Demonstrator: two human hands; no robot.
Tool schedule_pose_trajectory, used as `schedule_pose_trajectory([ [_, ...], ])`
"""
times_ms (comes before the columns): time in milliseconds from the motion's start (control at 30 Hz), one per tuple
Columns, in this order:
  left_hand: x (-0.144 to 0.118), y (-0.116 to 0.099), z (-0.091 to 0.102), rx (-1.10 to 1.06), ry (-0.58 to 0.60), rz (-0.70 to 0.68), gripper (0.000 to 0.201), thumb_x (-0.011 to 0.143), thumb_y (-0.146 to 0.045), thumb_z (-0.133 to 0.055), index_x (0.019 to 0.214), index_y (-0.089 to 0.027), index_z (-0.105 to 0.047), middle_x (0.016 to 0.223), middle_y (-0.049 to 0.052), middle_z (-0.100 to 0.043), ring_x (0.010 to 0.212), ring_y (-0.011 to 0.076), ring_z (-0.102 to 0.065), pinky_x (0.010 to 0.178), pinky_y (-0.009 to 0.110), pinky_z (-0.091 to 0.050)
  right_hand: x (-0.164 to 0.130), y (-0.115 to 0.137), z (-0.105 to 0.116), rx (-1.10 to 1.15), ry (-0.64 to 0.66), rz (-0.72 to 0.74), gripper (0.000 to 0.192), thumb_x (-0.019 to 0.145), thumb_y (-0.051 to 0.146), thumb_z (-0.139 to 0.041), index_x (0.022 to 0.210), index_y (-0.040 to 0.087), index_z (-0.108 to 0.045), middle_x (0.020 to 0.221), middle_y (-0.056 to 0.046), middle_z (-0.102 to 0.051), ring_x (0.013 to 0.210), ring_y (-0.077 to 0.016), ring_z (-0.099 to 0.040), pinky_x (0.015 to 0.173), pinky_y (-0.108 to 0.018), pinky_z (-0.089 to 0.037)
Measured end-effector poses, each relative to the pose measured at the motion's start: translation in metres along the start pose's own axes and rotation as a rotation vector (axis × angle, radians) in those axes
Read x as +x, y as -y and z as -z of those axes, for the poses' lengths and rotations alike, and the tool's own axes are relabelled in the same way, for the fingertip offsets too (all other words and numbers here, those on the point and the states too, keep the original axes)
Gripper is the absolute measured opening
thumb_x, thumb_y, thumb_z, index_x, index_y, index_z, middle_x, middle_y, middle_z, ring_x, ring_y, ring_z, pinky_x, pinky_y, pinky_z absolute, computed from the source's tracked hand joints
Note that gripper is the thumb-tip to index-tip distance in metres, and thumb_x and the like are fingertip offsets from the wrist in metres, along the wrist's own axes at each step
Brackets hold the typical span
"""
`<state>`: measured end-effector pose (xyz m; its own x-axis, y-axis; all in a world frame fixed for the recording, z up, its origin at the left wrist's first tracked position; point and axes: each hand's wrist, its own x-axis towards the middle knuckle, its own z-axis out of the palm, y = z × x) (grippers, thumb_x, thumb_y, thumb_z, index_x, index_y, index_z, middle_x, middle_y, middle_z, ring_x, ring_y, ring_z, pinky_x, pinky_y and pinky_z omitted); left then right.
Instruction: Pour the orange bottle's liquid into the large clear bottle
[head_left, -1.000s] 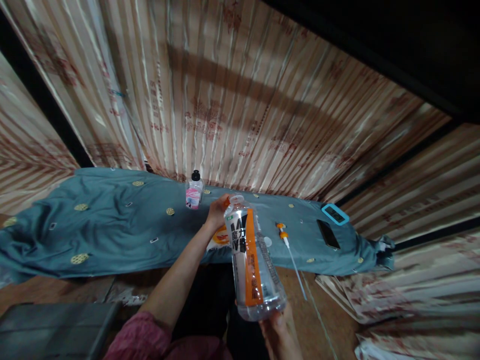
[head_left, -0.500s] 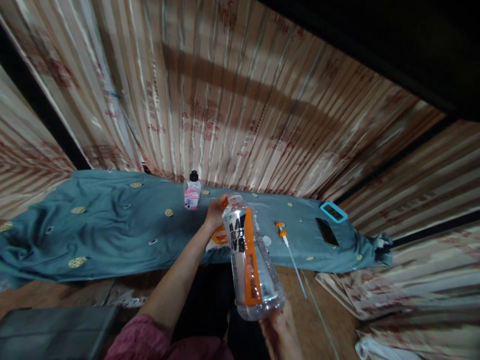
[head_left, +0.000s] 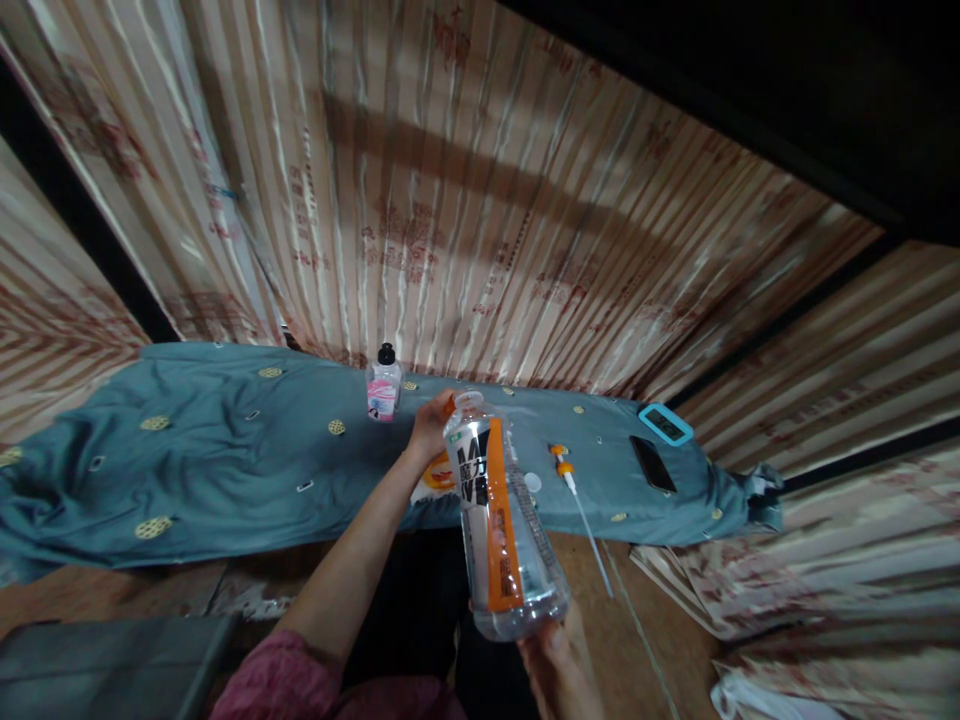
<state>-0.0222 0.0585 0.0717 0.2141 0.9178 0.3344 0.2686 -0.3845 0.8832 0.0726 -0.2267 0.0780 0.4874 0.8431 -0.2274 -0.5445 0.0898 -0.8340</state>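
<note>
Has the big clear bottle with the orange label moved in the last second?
No. The big bottle stays in the right hand, its neck by the left hand, at the same spot against the teal cloth; only the camera drifted slightly.

Long narrow table, draped in a teal cloth (head_left: 225, 470) with small gold round motifs; cloth rumpled at left end, bunched at right end. On it: small clear bottle (head_left: 382, 385) with black cap and pink label, upright near back edge. Orange-and-white pack (head_left: 437, 478) at front edge. Orange-tipped stick (head_left: 574, 490) overhanging front. Dark phone (head_left: 652, 464), beside it a teal-framed device (head_left: 666, 424).
</note>
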Motion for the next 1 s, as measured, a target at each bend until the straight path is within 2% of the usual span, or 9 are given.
schedule_pose_trajectory([
  [167,0.0,-0.001,0.002,0.028,0.01,0.003,0.013,0.083,-0.033,-0.07,0.088,-0.021,-0.072,0.09,0.005,-0.08,0.093,0.0258,-0.074,0.085,0.036,-0.059,0.001,-0.001,0.003,0.01,0.033,-0.004,0.051,0.057,0.055,-0.101,0.099,0.032,-0.086,0.102,-0.005,-0.086,0.109,-0.0319,-0.079,0.099,-0.042,-0.062],
  [333,-0.001,-0.003,0.002,0.033,0.015,0.0,0.012,0.083,-0.031,-0.068,0.088,-0.021,-0.072,0.088,0.004,-0.079,0.09,0.0242,-0.073,0.084,0.034,-0.057,0.004,-0.008,0.01,0.005,0.021,0.031,0.049,0.059,0.052,-0.101,0.1,0.033,-0.086,0.096,-0.001,-0.086,0.104,-0.0273,-0.08,0.093,-0.034,-0.064],
  [467,-0.001,-0.003,0.002,0.046,0.012,0.009,0.012,0.083,-0.031,-0.068,0.085,-0.02,-0.07,0.085,0.004,-0.078,0.085,0.0235,-0.072,0.079,0.033,-0.056,0.004,-0.006,0.009,0.006,0.024,0.003,0.057,0.056,0.055,-0.102,0.104,0.031,-0.085,0.101,-0.004,-0.086,0.104,-0.0305,-0.08,0.096,-0.04,-0.064],
  [567,-0.002,-0.003,0.002,0.054,0.013,0.007,0.012,0.083,-0.031,-0.068,0.084,-0.019,-0.069,0.086,0.004,-0.078,0.083,0.0226,-0.072,0.077,0.032,-0.055,0.003,-0.004,0.006,0.016,0.016,-0.003,0.052,0.054,0.053,-0.103,0.098,0.031,-0.086,0.097,-0.003,-0.086,0.103,-0.0299,-0.08,0.094,-0.038,-0.064],
  [667,-0.002,-0.003,0.003,0.054,0.017,0.001,0.011,0.084,-0.03,-0.068,0.088,-0.02,-0.07,0.087,0.004,-0.079,0.085,0.0229,-0.073,0.079,0.032,-0.055,0.003,-0.003,0.005,0.017,0.015,0.004,0.053,0.054,0.053,-0.102,0.1,0.033,-0.085,0.098,-0.002,-0.086,0.103,-0.0288,-0.081,0.093,-0.035,-0.064],
  [867,-0.002,-0.003,0.003,0.059,0.025,-0.001,0.012,0.083,-0.029,-0.068,0.091,-0.02,-0.071,0.092,0.005,-0.08,0.09,0.0246,-0.074,0.082,0.034,-0.056,0.003,-0.004,0.005,0.013,0.019,0.011,0.05,0.055,0.054,-0.102,0.096,0.03,-0.085,0.098,-0.005,-0.086,0.102,-0.0296,-0.081,0.094,-0.039,-0.064],
  [1000,-0.002,-0.003,0.003,0.068,0.026,-0.001,0.012,0.083,-0.03,-0.068,0.088,-0.02,-0.07,0.092,0.005,-0.079,0.088,0.0242,-0.073,0.082,0.034,-0.055,0.002,-0.002,0.001,0.042,-0.001,0.009,0.047,0.052,0.053,-0.103,0.091,0.033,-0.086,0.09,0.0,-0.085,0.098,-0.0262,-0.081,0.088,-0.031,-0.065],
])
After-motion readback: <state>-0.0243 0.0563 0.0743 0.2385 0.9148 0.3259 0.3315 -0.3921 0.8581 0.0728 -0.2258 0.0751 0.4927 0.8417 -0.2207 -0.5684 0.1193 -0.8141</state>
